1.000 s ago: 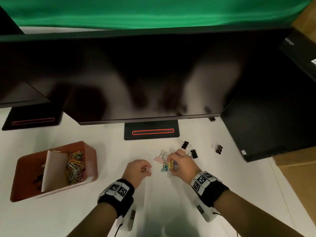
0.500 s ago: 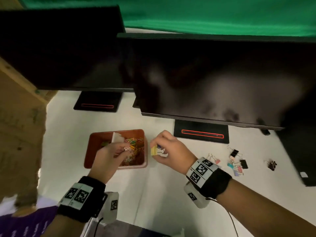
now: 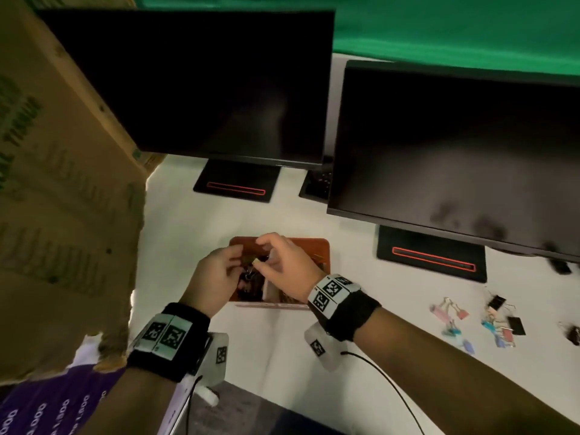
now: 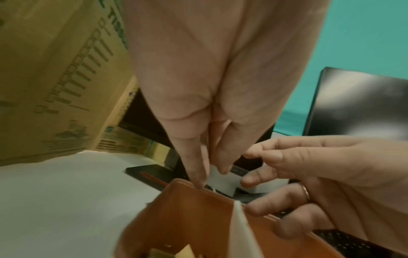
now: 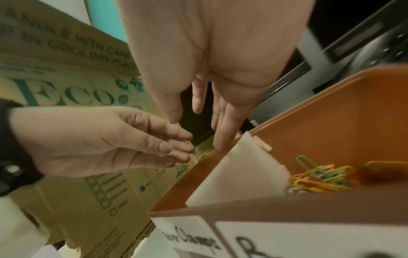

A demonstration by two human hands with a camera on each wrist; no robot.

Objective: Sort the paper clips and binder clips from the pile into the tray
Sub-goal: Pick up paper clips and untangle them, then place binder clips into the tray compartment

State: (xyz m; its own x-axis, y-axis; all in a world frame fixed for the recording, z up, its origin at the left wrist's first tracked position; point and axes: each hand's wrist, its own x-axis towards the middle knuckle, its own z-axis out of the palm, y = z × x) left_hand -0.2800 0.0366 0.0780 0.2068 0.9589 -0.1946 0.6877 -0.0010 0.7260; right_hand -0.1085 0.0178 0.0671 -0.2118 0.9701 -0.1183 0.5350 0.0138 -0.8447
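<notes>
The orange tray [image 3: 320, 248] sits on the white table under both my hands. A white divider [image 5: 238, 171] splits it. Coloured paper clips [image 5: 320, 176] fill the right compartment. My left hand [image 3: 233, 259] and right hand [image 3: 270, 256] hover close together over the left compartment. Both wrist views show straight, relaxed fingers with nothing between them. A yellow binder clip [image 3: 256, 261] shows just below my right thumb tip, above several dark clips in that compartment. The remaining pile of binder clips [image 3: 496, 321] lies on the table far right.
A tall cardboard box [image 3: 62, 183] stands close on the left. Two dark monitors [image 3: 204, 83] on black stands [image 3: 433, 255] rise behind the tray. Handwritten labels [image 5: 192, 239] are on the tray's front wall. A black cable [image 3: 389, 381] runs from my right wrist.
Both hands moved left from the pile to the tray, the right carrying the yellow binder clip. Its fingers, pinching the clip half a second ago, are now spread over the left compartment.
</notes>
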